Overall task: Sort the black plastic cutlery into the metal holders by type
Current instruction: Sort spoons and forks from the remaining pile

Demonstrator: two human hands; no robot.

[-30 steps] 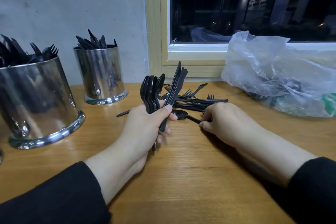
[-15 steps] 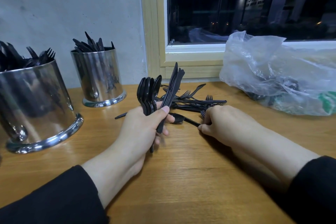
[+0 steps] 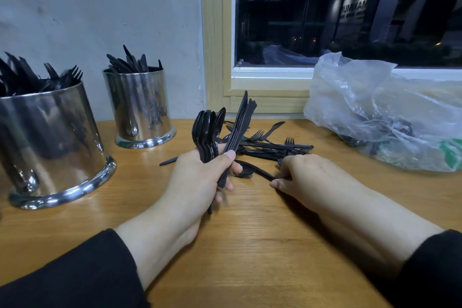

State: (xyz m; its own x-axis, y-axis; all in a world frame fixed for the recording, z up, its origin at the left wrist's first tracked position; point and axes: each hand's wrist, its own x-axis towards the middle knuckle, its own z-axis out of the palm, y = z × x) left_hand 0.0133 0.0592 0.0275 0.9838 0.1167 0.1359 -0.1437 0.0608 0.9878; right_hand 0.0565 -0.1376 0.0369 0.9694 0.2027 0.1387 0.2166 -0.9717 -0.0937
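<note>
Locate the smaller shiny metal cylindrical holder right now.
In the head view, the smaller shiny metal cylindrical holder stands upright at the table's back left against the wall, between the larger metal holder and the wooden window frame.

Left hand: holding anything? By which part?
Yes. The left hand grips a bunch of spoons and a bunch of knives by their handles, business ends pointing up.

I see glossy black plastic spoons (image 3: 208,132) and matte black plastic knives (image 3: 241,125) against a warm honey-brown wooden table (image 3: 250,245) with fine darker grain. The two shiny silver metal holders (image 3: 140,105) mirror dark streaks. My sleeves (image 3: 75,277) are plain black, the clear crinkled plastic bag (image 3: 387,112) shows a green patch, and the window frame (image 3: 215,45) is pale yellow beside a grey-white wall (image 3: 100,7).
</note>
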